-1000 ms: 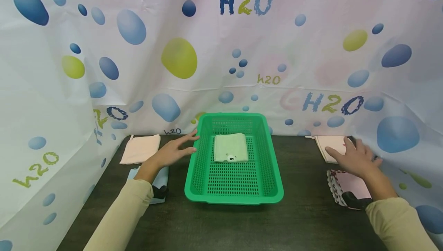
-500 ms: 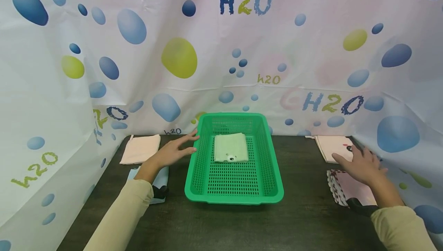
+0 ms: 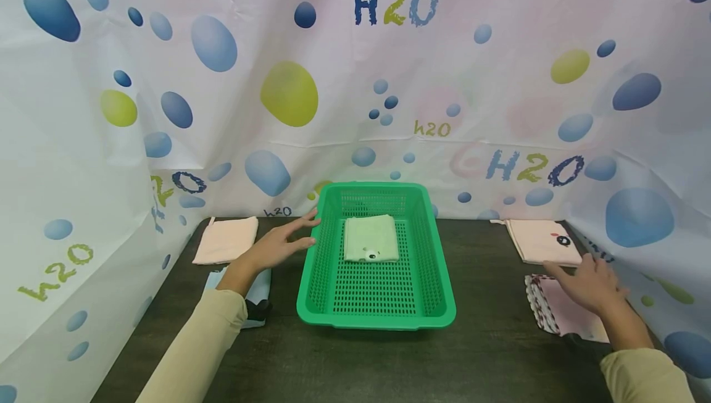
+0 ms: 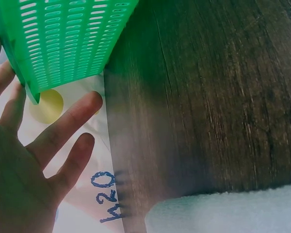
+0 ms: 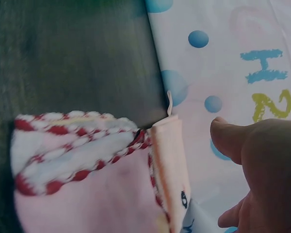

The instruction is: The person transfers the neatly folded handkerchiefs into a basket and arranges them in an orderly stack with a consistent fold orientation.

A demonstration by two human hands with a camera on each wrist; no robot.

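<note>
My left hand [image 3: 271, 250] lies at the left rim of a green plastic basket [image 3: 378, 320], fingers extended. Its fingertips reach the rim in the left wrist view. Inside the basket sits a folded pale green towel [image 3: 371, 235] with a small face on it. My right hand [image 3: 593, 284] hovers over a folded pink towel [image 5: 106, 194] with a red-and-white braided edge, its fingers loose and holding nothing. Just behind that is a folded peach towel [image 3: 536, 239] with a hanging loop. My right hand hides part of the pink towel in the head view.
Another peach towel [image 3: 224, 240] lies at the back left of the dark wooden table [image 3: 355, 366]. In front of it is a light blue towel [image 3: 259, 286], partly covered by my left forearm. A white curtain [image 3: 355, 57] with bubbles and lettering encloses the back and sides.
My right hand has drawn back toward the near right, from over the right peach towel to over the pink one, uncovering the peach towel's eye. The left hand has stayed at the basket.
</note>
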